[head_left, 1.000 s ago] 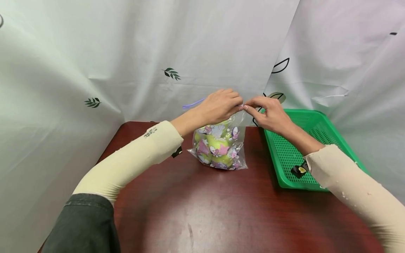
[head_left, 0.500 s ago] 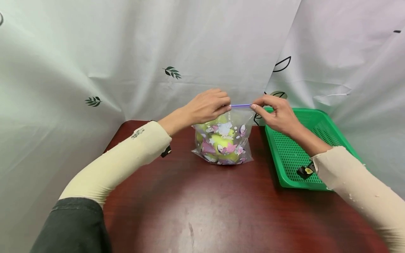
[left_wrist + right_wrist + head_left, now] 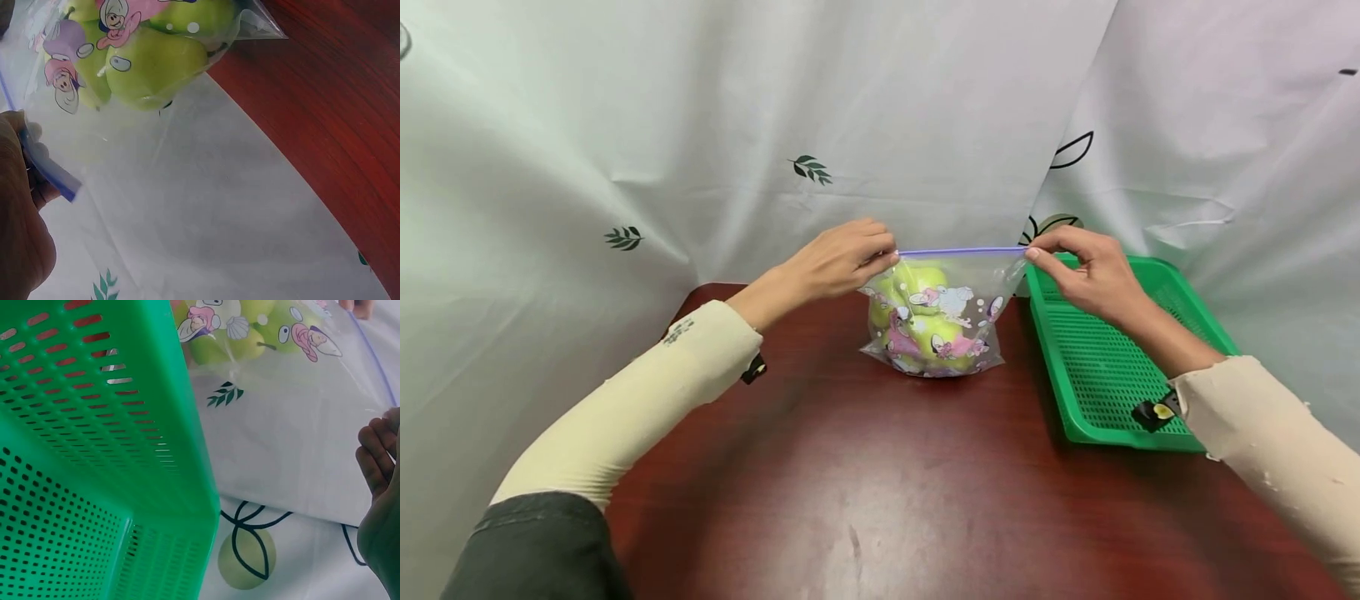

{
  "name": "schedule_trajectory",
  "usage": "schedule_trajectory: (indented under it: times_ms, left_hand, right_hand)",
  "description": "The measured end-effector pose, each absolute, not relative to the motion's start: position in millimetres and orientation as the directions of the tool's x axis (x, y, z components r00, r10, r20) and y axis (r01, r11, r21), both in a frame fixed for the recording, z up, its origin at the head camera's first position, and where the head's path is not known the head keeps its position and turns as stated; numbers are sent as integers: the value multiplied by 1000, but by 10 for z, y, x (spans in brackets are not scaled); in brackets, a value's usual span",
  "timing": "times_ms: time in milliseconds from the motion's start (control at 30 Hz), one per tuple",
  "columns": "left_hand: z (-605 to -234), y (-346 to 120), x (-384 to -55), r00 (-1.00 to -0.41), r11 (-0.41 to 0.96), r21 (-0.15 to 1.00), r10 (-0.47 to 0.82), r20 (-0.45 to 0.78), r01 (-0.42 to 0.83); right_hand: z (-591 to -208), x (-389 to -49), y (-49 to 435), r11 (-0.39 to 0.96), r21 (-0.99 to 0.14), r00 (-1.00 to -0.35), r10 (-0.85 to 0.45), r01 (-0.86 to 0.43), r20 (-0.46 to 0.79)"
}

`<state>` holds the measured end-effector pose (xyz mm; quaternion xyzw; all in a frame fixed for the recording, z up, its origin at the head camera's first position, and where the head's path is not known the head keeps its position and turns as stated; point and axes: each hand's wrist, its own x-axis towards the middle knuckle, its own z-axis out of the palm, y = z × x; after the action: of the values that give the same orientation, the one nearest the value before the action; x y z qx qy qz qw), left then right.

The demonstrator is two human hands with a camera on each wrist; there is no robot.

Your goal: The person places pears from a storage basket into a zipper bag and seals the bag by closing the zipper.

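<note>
A clear zip bag [image 3: 966, 287] with pink and purple cartoon prints stands on the table, holding several yellow-green fruits [image 3: 925, 333] that look like pears. Its purple zip strip [image 3: 962, 251] is stretched straight across the top. My left hand [image 3: 842, 260] pinches the strip's left end, and in the left wrist view a short tail of the zip strip [image 3: 59, 178] pokes out past the fingers. Thumb and forefinger of my right hand [image 3: 1090, 271] pinch the right corner. From the right wrist view, the other fingers of the right hand [image 3: 378, 456] are partly visible beside the strip.
To the right of the bag is a green perforated plastic basket [image 3: 1060, 392], under my right forearm. A dark red wooden table [image 3: 880, 483] carries both. A white curtain [image 3: 722, 125] with leaf prints hangs behind and at the sides.
My left hand has slid left along the zip strip to its end, exposing the whole strip between the hands. The right hand has shifted right, and the bag's top is spread wider.
</note>
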<state>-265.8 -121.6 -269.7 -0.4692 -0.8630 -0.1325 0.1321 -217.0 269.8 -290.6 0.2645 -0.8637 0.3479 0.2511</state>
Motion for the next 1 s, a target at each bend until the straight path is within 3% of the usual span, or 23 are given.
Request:
schedule_trajectory:
  times_ms: [500, 800, 1000]
  left_hand:
    - [-2660, -1630, -2516, -594, 576, 178, 698, 401, 798]
    - [-2688, -1773, -2324, -552, 516, 204, 732, 400, 832]
    - [-2731, -1851, -2230, -457, 323, 333, 729, 509, 886]
  right_hand:
    - [-2896, -2097, 2934, 618, -497, -748, -237, -608, 620]
    - [-2889, -1933, 2950, 566, -427, -668, -330, -705, 667]
    - [-2765, -1728, 2943, 524, -426, -653, -391, -737, 648]
